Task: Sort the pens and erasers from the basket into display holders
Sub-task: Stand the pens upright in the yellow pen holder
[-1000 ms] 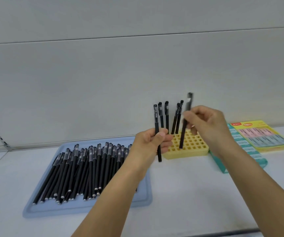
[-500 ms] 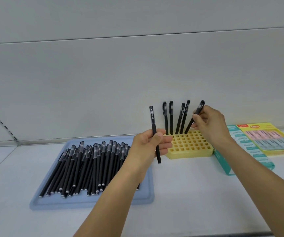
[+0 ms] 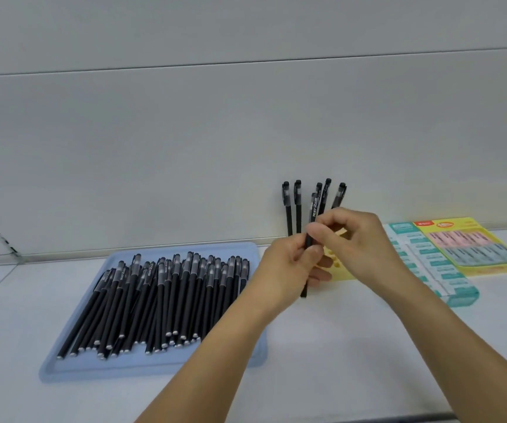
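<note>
While passing one black pen (image 3: 309,236) from left hand (image 3: 288,267) to right hand (image 3: 359,242), pinched it upright with both, fingers curled tight, just before the yellow holder (image 3: 342,274). Kept it cap-up, likely to drop straight into a hole beside five standing pens (image 3: 298,206).

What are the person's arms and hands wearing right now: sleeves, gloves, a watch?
Nothing shows: the left hand and right hand are bare, with no gloves. Both forearms are uncovered down to the frame's edge, with no sleeves, watch or bands in sight.
</note>
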A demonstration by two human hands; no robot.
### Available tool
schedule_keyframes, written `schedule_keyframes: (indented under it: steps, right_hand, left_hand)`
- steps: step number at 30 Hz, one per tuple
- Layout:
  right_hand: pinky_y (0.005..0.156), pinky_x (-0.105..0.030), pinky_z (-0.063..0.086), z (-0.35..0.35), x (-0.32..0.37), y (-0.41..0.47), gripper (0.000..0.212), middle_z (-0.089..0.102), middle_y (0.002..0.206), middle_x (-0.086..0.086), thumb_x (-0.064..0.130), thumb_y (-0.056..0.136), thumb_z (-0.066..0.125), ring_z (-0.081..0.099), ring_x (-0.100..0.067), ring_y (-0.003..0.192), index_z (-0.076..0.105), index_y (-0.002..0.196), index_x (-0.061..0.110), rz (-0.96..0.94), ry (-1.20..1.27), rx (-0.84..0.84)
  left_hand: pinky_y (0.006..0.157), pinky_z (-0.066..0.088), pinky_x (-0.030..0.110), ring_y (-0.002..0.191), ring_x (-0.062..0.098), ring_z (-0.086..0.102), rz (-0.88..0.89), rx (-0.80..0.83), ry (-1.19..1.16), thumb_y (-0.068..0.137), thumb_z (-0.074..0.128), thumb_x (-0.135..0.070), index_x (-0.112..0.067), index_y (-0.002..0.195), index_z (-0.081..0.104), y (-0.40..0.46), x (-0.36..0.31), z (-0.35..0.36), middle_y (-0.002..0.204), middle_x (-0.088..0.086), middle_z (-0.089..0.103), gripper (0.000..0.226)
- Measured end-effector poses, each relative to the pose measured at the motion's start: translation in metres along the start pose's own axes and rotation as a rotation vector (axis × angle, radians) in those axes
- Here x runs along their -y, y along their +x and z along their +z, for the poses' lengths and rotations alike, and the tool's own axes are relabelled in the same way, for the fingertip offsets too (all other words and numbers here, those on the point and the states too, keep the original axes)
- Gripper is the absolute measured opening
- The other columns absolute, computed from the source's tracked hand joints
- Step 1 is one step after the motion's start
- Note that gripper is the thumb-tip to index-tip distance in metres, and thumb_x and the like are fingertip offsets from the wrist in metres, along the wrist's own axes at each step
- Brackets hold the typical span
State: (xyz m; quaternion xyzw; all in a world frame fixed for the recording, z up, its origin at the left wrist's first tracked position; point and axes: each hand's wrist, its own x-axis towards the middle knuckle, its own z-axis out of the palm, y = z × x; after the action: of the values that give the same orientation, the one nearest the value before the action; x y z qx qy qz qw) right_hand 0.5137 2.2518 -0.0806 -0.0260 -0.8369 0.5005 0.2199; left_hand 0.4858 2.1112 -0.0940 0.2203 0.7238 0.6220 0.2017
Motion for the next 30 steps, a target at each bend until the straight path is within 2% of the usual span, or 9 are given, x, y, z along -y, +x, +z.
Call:
schedule_keyframes:
  steps: [2, 4, 6, 12, 15, 18, 24, 27, 30]
  right_hand:
    - [0.060, -0.022, 0.048, -0.011, -0.004, 0.007, 0.014, 0.065, 0.062, 0.004, 0.019, 0.088, 0.067, 0.060, -0.007, 0.056, 0.066, 0.074, 0.020, 0.016, 0.012, -0.137]
    - [0.062, -0.034, 0.055, -0.025, -0.013, 0.015, 0.011, 0.067, 0.063, -0.001, 0.017, 0.090, 0.064, 0.066, -0.009, 0.055, 0.063, 0.079, 0.015, 0.042, -0.032, -0.281]
    - [0.066, -0.037, 0.058, -0.035, -0.024, 0.022, 0.009, 0.068, 0.067, -0.003, 0.017, 0.090, 0.062, 0.067, -0.006, 0.057, 0.060, 0.081, 0.016, 0.058, -0.138, -0.343]
    - [0.059, -0.021, 0.053, -0.032, -0.049, 0.039, 0.011, 0.069, 0.074, -0.002, 0.018, 0.091, 0.058, 0.065, 0.003, 0.059, 0.054, 0.081, 0.020, 0.060, -0.247, -0.322]
    - [0.064, -0.033, 0.058, -0.027, -0.055, 0.043, 0.009, 0.068, 0.074, -0.001, 0.017, 0.092, 0.059, 0.067, -0.001, 0.059, 0.056, 0.084, 0.018, 0.061, -0.264, -0.294]
    - [0.071, -0.042, 0.058, -0.022, -0.055, 0.046, 0.009, 0.068, 0.075, -0.003, 0.018, 0.091, 0.060, 0.070, -0.017, 0.067, 0.057, 0.084, 0.014, 0.084, -0.308, -0.224]
    - [0.081, -0.043, 0.054, -0.017, -0.051, 0.045, 0.007, 0.066, 0.083, 0.001, 0.019, 0.092, 0.060, 0.067, -0.022, 0.079, 0.060, 0.098, 0.015, 0.182, -0.398, -0.140]
    - [0.075, -0.037, 0.047, -0.010, -0.050, 0.026, 0.031, 0.057, 0.090, 0.005, 0.028, 0.091, 0.064, 0.060, -0.017, 0.081, 0.049, 0.117, 0.019, 0.219, -0.361, -0.284]
    - [0.065, -0.035, 0.045, 0.013, -0.033, 0.004, 0.011, 0.057, 0.078, 0.011, 0.030, 0.090, 0.061, 0.056, -0.008, 0.071, 0.052, 0.097, 0.027, 0.106, -0.260, -0.337]
  left_hand:
    - [0.098, 0.050, 0.038, 0.105, 0.018, 0.065, 0.053, 0.005, 0.305, 0.101, 0.048, -0.025, -0.017, 0.120, 0.062, 0.004, 0.005, -0.001, 0.114, 0.002, 0.069, 0.025]
    - [0.105, 0.038, 0.031, 0.127, 0.016, 0.049, 0.137, 0.002, 0.805, 0.101, 0.048, -0.034, -0.021, 0.137, 0.052, 0.005, 0.014, -0.006, 0.138, -0.001, 0.056, 0.039]
    - [0.107, 0.033, 0.031, 0.134, 0.018, 0.040, 0.199, 0.039, 1.035, 0.100, 0.048, -0.035, -0.019, 0.142, 0.047, 0.004, 0.022, -0.010, 0.147, -0.002, 0.045, 0.044]
    - [0.108, 0.032, 0.030, 0.137, 0.014, 0.036, 0.161, 0.051, 1.100, 0.099, 0.049, -0.037, -0.023, 0.143, 0.045, 0.003, 0.034, -0.009, 0.153, -0.008, 0.035, 0.047]
    - [0.107, 0.034, 0.031, 0.135, 0.014, 0.038, 0.163, 0.058, 1.095, 0.099, 0.049, -0.037, -0.023, 0.142, 0.047, 0.005, 0.034, -0.010, 0.152, -0.008, 0.037, 0.046]
    - [0.106, 0.035, 0.031, 0.133, 0.016, 0.041, 0.165, 0.063, 1.099, 0.098, 0.050, -0.037, -0.021, 0.141, 0.048, 0.005, 0.032, -0.011, 0.151, -0.006, 0.039, 0.046]
    - [0.113, 0.028, 0.030, 0.139, 0.014, 0.032, 0.166, 0.070, 1.054, 0.099, 0.050, -0.039, -0.022, 0.145, 0.043, -0.007, 0.024, -0.020, 0.153, -0.007, 0.035, 0.050]
    - [0.108, 0.033, 0.030, 0.132, 0.013, 0.037, 0.159, -0.172, 1.047, 0.096, 0.051, -0.045, -0.025, 0.142, 0.043, -0.036, 0.025, -0.046, 0.143, -0.006, 0.042, 0.051]
    - [0.092, 0.042, 0.033, 0.114, 0.021, 0.046, 0.022, -0.502, 1.285, 0.089, 0.049, -0.061, -0.021, 0.132, 0.046, -0.064, 0.029, -0.090, 0.124, 0.000, 0.048, 0.059]
